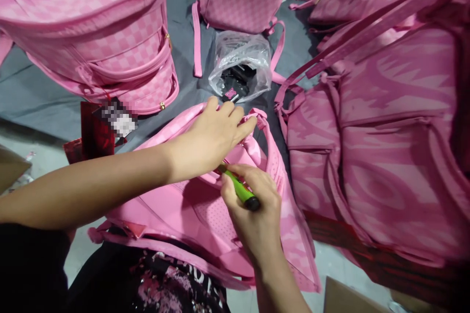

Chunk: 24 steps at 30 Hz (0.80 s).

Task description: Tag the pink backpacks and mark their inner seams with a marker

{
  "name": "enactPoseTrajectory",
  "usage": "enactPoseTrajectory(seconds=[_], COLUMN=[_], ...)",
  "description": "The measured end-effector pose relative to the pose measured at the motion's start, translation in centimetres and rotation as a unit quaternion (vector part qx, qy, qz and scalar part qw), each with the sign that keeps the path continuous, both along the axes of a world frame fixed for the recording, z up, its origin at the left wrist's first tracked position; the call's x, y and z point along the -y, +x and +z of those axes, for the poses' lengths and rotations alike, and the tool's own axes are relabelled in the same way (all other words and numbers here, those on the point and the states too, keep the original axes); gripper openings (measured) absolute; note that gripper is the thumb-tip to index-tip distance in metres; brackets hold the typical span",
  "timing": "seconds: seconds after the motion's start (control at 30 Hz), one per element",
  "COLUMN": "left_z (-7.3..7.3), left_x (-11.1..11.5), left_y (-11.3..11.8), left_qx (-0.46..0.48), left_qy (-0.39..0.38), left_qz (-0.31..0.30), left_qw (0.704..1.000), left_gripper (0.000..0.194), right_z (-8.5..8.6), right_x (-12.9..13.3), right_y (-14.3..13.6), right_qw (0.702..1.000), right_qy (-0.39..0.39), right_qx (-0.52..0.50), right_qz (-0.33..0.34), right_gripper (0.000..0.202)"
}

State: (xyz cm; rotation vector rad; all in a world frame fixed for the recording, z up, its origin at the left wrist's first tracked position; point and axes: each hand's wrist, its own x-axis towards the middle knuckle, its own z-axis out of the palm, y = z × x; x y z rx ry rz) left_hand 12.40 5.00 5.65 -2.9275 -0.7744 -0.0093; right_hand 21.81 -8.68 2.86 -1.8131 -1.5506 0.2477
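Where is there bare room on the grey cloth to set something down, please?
Grey cloth shows bare at left, below the checkered backpack and beside the red tags; a narrower strip runs between that backpack and a thin pink strap. Crowded: the right, with patterned backpacks, and the centre, where left hand and right hand are over a pink bag.
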Motion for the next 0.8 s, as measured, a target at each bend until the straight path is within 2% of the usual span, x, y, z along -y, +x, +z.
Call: enactPoseTrajectory(seconds=[0.07, 0.2, 0.33, 0.47, 0.63, 0.8], left_z=[0.0, -0.1, -0.2, -0.1, 0.2, 0.0], left_x=[0.1, 0.1, 0.0, -0.1, 0.0, -0.1], left_y=[0.0, 0.0, 0.1, 0.1, 0.0, 0.1], left_qx=[0.001, 0.007, 0.004, 0.003, 0.007, 0.006], left_qy=[-0.001, -0.009, -0.015, -0.023, -0.032, -0.030], left_qz=[0.006, 0.008, 0.007, 0.007, 0.007, 0.005], left_qw=[1.000, 1.000, 1.000, 1.000, 0.999, 1.000], left_gripper=[0.070, 0.069, 0.069, 0.069, 0.065, 0.067], right_z=[-0.2, -0.4, -0.2, 0.2, 0.6, -0.1], right_x=[0.1, 0.1, 0.0, 0.0, 0.7, 0.6], right_y=[-0.1, -0.2, -0.3, -0.1, 0.8, 0.7], right_qw=[1.000, 1.000, 0.999, 1.000, 0.999, 1.000], right_qy=[0.008, 0.020, 0.004, -0.013, -0.025, -0.015], right_qx=[0.017, -0.022, 0.029, -0.013, 0.046, 0.014], right_qz=[-0.017, 0.000, -0.025, 0.011, -0.012, -0.012], right_gripper=[0.011, 0.013, 0.010, 0.011, 0.010, 0.010])
